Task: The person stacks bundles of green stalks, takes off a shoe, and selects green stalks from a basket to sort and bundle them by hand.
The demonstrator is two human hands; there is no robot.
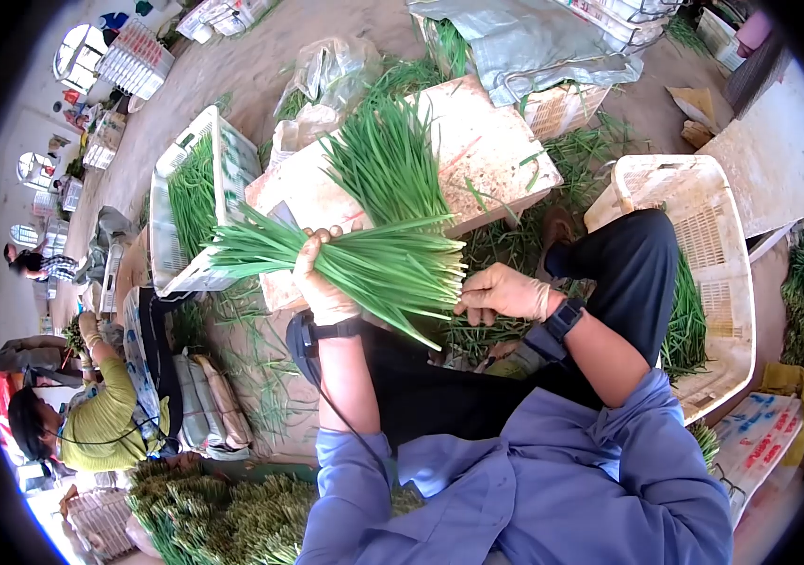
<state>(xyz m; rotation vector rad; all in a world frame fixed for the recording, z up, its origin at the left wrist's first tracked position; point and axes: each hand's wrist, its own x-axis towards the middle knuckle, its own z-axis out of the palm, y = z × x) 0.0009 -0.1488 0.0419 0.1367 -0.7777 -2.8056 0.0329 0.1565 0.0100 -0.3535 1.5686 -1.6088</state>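
Note:
My left hand, in a thin pale glove, is wrapped round the middle of a bunch of garlic chives. The bunch lies sideways in the air, leaf tips to the left and pale cut ends to the right. At those ends my right hand, also gloved, has its fingers closed in a pinch on the lowest stems. Behind the bunch, a loose pile of garlic chives rests on a stained white board.
A white crate of chives stands left of the board. Another crate with chives is by my right knee. Bundled greens lie at lower left, near a seated person in a yellow-green top. Loose leaves litter the floor.

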